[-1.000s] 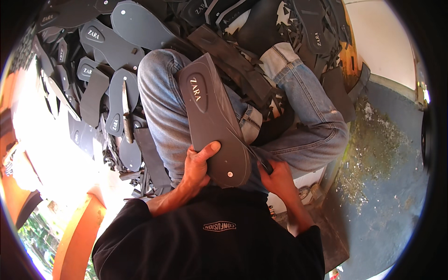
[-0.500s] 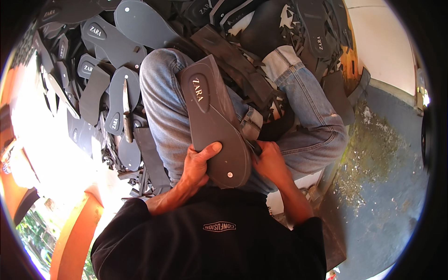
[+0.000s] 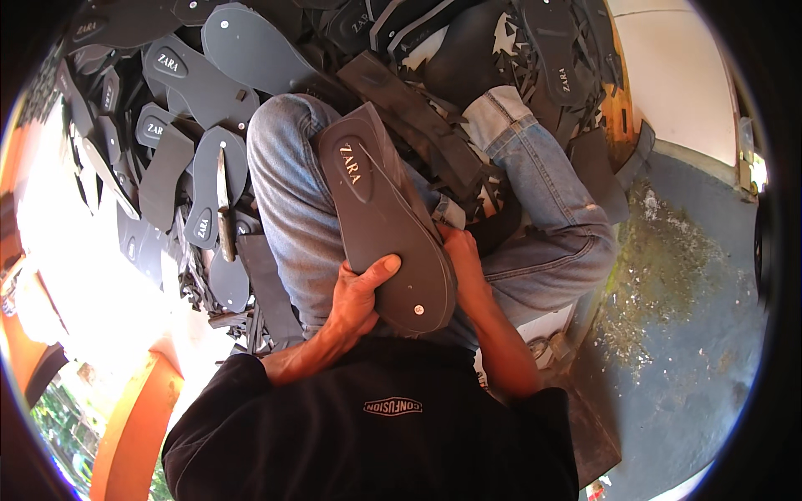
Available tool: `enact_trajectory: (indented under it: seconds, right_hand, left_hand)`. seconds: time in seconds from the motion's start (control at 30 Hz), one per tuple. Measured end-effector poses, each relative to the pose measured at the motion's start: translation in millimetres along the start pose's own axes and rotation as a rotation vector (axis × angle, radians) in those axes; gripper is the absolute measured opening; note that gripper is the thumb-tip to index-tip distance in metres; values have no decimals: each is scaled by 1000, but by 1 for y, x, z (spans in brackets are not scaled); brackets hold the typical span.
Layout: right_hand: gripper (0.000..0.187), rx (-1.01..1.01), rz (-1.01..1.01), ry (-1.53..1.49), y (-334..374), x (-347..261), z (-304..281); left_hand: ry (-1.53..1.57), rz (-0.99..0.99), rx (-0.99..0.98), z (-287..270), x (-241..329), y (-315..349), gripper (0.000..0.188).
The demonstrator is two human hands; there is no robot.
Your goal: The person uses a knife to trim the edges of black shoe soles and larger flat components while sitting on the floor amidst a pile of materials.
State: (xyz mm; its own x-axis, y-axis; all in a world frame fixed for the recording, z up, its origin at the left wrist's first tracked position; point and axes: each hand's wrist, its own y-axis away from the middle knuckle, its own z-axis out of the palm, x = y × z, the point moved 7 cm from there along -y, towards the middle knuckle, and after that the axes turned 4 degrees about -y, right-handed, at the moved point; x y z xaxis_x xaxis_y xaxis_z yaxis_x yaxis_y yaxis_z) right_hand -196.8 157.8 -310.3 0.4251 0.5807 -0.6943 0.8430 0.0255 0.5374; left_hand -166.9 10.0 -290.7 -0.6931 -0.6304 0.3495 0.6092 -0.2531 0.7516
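Note:
A dark grey sandal sole (image 3: 393, 225) with an oval pad at its far end and a small white dot at its near end lies tilted over my lap. My left hand (image 3: 357, 294) grips its left side, thumb pressed on top and fingers underneath. Along the far right side, a flat sheet of the same dark material (image 3: 386, 154) sticks out past the sole's outline. My right hand (image 3: 462, 260) is closed at the sole's right edge. Whatever its fingers hold is hidden.
A knife (image 3: 222, 196) with a worn handle rests on another sole at the left. Many dark soles (image 3: 259, 50) and cut scraps (image 3: 251, 321) are heaped ahead and to the left. A dark strip (image 3: 409, 121) lies between my jeans-clad legs. A grey floor (image 3: 685, 334) is at the right.
My right hand has slid away from me along the sole's right edge. The black piece that showed beside its fingers is now out of sight. The sole's near end has turned slightly right.

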Motion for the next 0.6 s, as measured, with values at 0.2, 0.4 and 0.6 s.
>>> enact_trajectory:
  seconds: [0.2, 0.4, 0.6]
  right_hand:
    - [28, -33, -63, -104, -13, -14, 5]
    - [30, -24, -126, -79, -36, -15, 16]
    - [30, 41, -178, 34, -66, -12, 24]
  left_hand:
    - [19, 6, -12, 3, 0, -3, 20]
    - [22, 29, -30, 6, 0, -4, 22]
    - [4, 39, -28, 2, 0, -3, 26]
